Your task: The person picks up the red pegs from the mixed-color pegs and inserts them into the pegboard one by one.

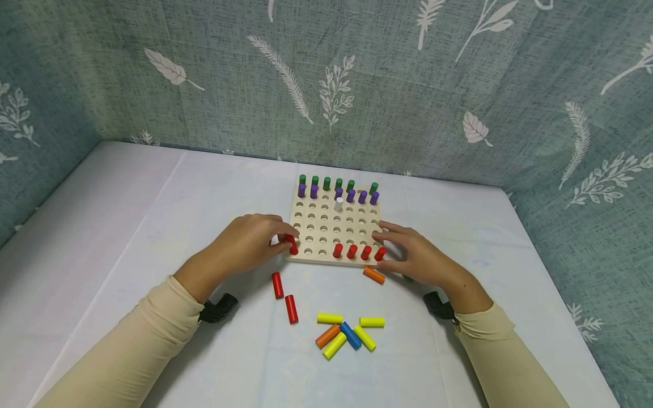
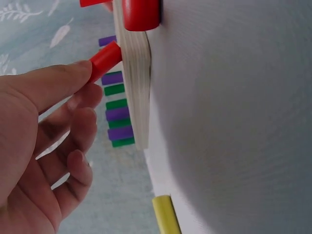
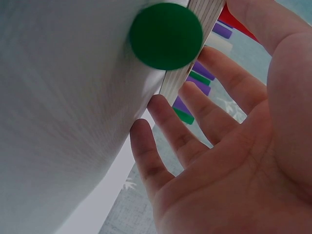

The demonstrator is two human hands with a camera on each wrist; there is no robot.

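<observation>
A wooden pegboard [image 1: 317,233] with rows of round holes lies on the table between both hands. At its front left corner my left hand [image 1: 250,242] pinches a red peg [image 2: 105,62] between thumb and index finger. The peg tilts, with its lower end at the board; the other fingers are loosely bent. My right hand [image 1: 419,256] spreads its fingers along the board's right edge, thumb close to the corner red peg [image 1: 380,254]. Several red pegs stand in the front row. Green pegs [image 1: 327,183] and purple pegs [image 1: 351,195] fill most of the back two rows, with one white peg [image 1: 339,204] before them.
Two loose red pegs [image 1: 291,309] lie front left of the board. An orange peg [image 1: 374,275] lies at its front right. Nearer me is a cluster of yellow pegs [image 1: 334,345], a blue peg [image 1: 350,335] and another orange one. A green peg [image 3: 165,36] lies beneath my right hand.
</observation>
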